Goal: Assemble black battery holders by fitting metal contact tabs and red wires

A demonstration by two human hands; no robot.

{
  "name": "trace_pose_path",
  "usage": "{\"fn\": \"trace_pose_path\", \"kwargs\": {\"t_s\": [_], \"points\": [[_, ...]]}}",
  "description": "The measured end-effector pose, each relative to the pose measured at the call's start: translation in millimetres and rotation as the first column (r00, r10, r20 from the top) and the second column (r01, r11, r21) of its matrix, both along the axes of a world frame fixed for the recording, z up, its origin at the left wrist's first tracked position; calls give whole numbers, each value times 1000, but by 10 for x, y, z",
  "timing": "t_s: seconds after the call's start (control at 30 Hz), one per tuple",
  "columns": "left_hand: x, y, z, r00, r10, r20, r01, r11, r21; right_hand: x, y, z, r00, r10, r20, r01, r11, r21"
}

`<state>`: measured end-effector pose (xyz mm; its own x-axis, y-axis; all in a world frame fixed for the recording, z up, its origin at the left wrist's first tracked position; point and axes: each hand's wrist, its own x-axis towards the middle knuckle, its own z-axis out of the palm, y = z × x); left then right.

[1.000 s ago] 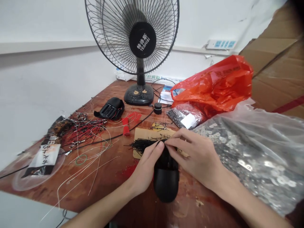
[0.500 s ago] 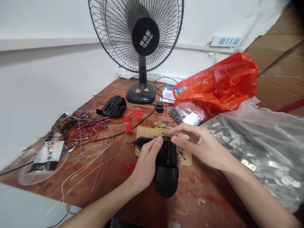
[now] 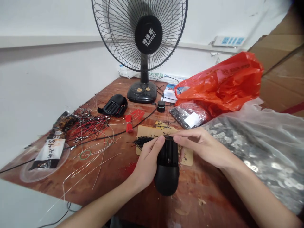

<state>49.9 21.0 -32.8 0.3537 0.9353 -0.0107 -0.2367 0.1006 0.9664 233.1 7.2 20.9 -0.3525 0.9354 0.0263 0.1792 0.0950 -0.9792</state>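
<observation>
A black plastic housing [image 3: 167,180] with a rounded near end and an open slotted compartment lies before me at the table's middle. My left hand [image 3: 148,158] is closed round its left side, the thumb at the far edge. At the far right corner of the housing, my right hand [image 3: 199,145] has thumb and fingers drawn together; whether a small part is between them is too small to tell. Beneath the housing's far end is a tan board [image 3: 187,160], with a bundle of black wires [image 3: 142,141] at its left.
A fan [image 3: 142,92] stands at the back. A second black housing [image 3: 115,105], red wires [image 3: 89,126] and a plastic lid [image 3: 26,174] are on the left. On the right lie a red bag [image 3: 220,84] and a clear bag of metal parts [image 3: 261,158].
My right thumb and fingers have come closer together and now rest against the far edge of the housing. The whole view has shifted slightly.
</observation>
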Motion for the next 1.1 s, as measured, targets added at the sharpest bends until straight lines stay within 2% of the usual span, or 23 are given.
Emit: {"fn": "trace_pose_path", "kwargs": {"t_s": [0.13,0.37,0.63,0.77,0.9,1.1], "points": [[-5,3,4,1000,-5,-3,5,1000,4,4,22,-27,999,-34,-3,34,999,-8],[-16,2,29,999,-38,-20,39,998,49,-44,-2,-29,997,-64,39,62,997,55],[-57,-35,-97,1000,8,-3,-8,1000,26,-76,-56,31,994,-80,76,72,992,104],[-62,-45,-73,994,62,-87,-59,997,43,-69,-73,45,993,-88,79,79,991,112],[-47,-40,-6,997,-23,-77,32,993,115,-62,-66,42,990,-96,106,80,986,144],[-22,-33,-10,997,-29,-70,40,986,163,-55,-70,45,983,-105,150,81,984,159]]}}
